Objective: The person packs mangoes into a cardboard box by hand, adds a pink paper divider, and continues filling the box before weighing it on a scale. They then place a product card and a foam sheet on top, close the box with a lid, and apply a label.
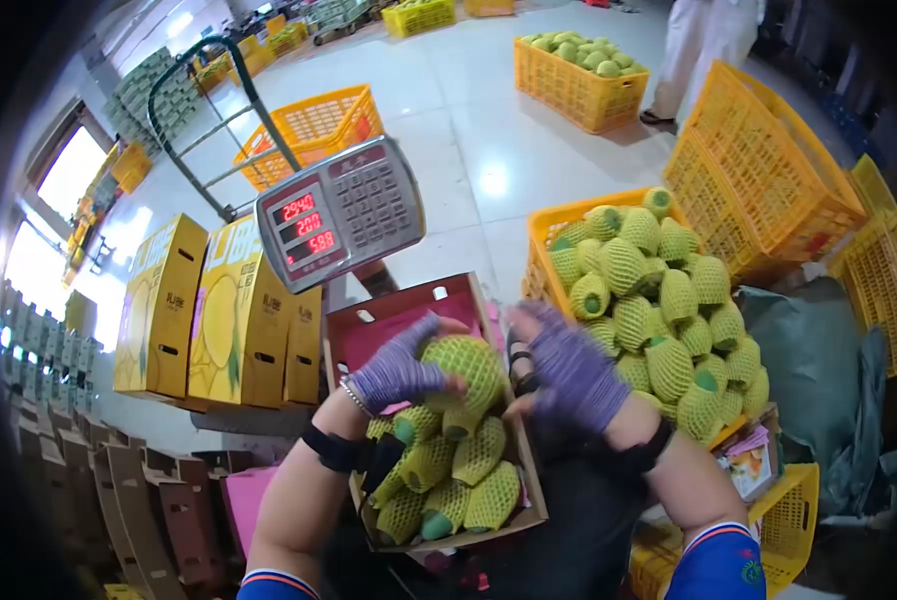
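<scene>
My left hand (404, 372), in a purple knitted fingerless glove, has its fingers around a green fruit in a yellow foam net (474, 370), above an open cardboard box (337, 335). Several more net-sleeved fruits (449, 475) fill the near part of that box, and pink paper (364, 340) lines its far part. My right hand (574, 370), gloved alike and slightly blurred, is just right of the held fruit, apart from it, fingers spread and nothing in them. Close on its right stands a yellow crate (541, 245) heaped with net-sleeved fruits (659, 290).
A scale display (341, 212) with red digits stands behind the box. Printed yellow cartons (231, 320) and a hand cart (174, 150) are left. Stacked yellow crates (759, 170) stand right, and a fruit-filled crate (579, 95) is near another person's legs (704, 50).
</scene>
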Demonstrator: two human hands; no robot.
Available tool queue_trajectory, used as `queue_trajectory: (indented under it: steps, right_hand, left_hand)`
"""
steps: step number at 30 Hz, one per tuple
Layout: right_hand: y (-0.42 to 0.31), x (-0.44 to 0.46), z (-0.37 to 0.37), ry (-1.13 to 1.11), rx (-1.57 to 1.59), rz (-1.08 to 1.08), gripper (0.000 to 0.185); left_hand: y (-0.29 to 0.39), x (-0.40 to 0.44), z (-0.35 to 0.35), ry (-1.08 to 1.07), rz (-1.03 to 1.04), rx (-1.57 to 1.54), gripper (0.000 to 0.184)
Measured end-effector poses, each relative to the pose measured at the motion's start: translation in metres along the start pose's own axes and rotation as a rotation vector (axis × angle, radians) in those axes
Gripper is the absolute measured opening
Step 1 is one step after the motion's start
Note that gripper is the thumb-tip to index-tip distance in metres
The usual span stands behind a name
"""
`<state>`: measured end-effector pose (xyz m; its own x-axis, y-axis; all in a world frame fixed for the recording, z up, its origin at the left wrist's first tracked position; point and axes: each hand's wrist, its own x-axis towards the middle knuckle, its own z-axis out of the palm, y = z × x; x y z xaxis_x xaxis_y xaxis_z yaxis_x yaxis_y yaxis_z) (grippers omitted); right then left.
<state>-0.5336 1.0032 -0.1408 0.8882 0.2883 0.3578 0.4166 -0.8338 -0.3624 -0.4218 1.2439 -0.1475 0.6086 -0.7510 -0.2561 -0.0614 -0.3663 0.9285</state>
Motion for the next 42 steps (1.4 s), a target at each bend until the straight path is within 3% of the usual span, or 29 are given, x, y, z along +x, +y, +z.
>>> queue_trajectory:
  steps: [1, 3, 4, 5, 7, 10, 12, 15, 17, 20, 23, 25, 27, 29, 31, 33, 34, 36, 37, 39, 40, 41, 42]
  right_hand:
    - [0.027, 0.000, -0.006, -0.028, -0.101, 0.172, 0.073]
    - [0.079, 0.007, -0.021, -0.361, -0.421, 0.898, 0.055]
    - [0.117, -0.021, -0.002, -0.366, -0.598, 0.972, 0.058]
    - [0.126, -0.019, -0.003, -0.518, -0.541, 1.115, 0.073]
    - [0.147, -0.027, 0.020, -0.639, -0.578, 1.212, 0.097]
    - [0.159, -0.046, 0.037, -0.577, -0.661, 1.147, 0.107]
    - [0.149, -0.046, 0.028, -0.547, -0.610, 1.114, 0.113]
    - [0.153, -0.057, 0.030, -0.417, -0.583, 1.117, 0.120]
    - [0.150, -0.064, 0.028, -0.271, -0.485, 1.080, 0.114]
    - [0.158, -0.084, 0.032, -0.120, -0.441, 0.980, 0.107]
    - [0.161, -0.095, 0.028, -0.064, -0.384, 0.927, 0.095]
    - [0.175, -0.106, 0.030, 0.127, -0.064, 0.789, 0.083]
    - [0.146, -0.101, 0.008, 0.189, -0.053, 0.743, 0.075]
    - [0.112, -0.089, -0.020, 0.139, 0.127, 0.459, 0.073]
    - [0.062, -0.067, -0.038, -0.046, 0.657, 0.411, 0.068]
    - [0.029, -0.041, -0.036, -0.167, 0.650, 0.130, 0.063]
    - [0.016, -0.033, -0.027, -0.167, 0.706, 0.095, 0.064]
    - [0.001, -0.021, -0.024, -0.162, 0.989, 0.345, 0.058]
    - [0.007, -0.018, -0.027, -0.147, 1.132, 0.525, 0.057]
    - [0.112, -0.047, 0.003, 0.315, 0.494, 0.490, 0.056]
    - [0.150, -0.059, -0.016, 0.271, -0.148, 0.640, 0.061]
    - [0.170, -0.064, -0.027, 0.152, -0.473, 0.935, 0.064]
    - [0.201, -0.077, -0.024, 0.010, -0.522, 1.128, 0.070]
  left_hand:
    - [-0.013, 0.001, -0.018, 0.140, 0.055, 0.072, 0.070]
    - [-0.030, -0.001, -0.043, 0.421, -0.166, 0.490, 0.064]
    - [-0.030, -0.002, -0.043, 0.443, -0.306, 0.697, 0.063]
    - [-0.028, -0.001, -0.043, 0.458, -0.439, 0.904, 0.061]
    - [-0.050, -0.006, -0.037, 0.366, -0.524, 1.092, 0.060]
    - [-0.064, -0.007, -0.027, 0.258, -0.665, 1.144, 0.062]
    - [-0.072, -0.009, -0.025, 0.175, -0.447, 1.446, 0.066]
    - [-0.072, -0.010, -0.031, 0.149, -0.435, 1.297, 0.069]
    - [-0.085, -0.018, -0.035, 0.291, -0.302, 1.209, 0.064]
    - [-0.082, -0.026, -0.026, 0.293, -0.304, 1.203, 0.063]
    - [-0.088, -0.025, -0.023, 0.290, -0.365, 1.245, 0.064]
    - [-0.081, -0.023, -0.028, 0.244, -0.403, 1.262, 0.065]
    - [-0.059, -0.025, -0.021, 0.236, -0.477, 1.223, 0.069]
    - [-0.032, -0.034, -0.007, 0.404, -0.019, 1.119, 0.071]
    - [0.010, -0.034, 0.019, 0.237, 0.198, 0.535, 0.072]
    - [0.030, -0.025, 0.050, 0.138, 0.499, 0.292, 0.068]
    - [0.029, -0.016, 0.062, 0.077, 0.535, 0.217, 0.065]
    - [0.015, -0.006, 0.067, 0.085, 0.543, 0.139, 0.056]
    - [0.012, -0.002, 0.060, 0.091, 0.431, 0.047, 0.055]
    - [-0.012, 0.006, 0.048, 0.379, 0.336, -0.008, 0.053]
    - [-0.013, 0.009, 0.035, 0.500, 0.225, 0.229, 0.053]
    - [-0.014, 0.012, 0.018, 0.607, 0.107, 0.464, 0.053]
    - [-0.021, 0.019, 0.008, 0.573, -0.061, 0.605, 0.051]
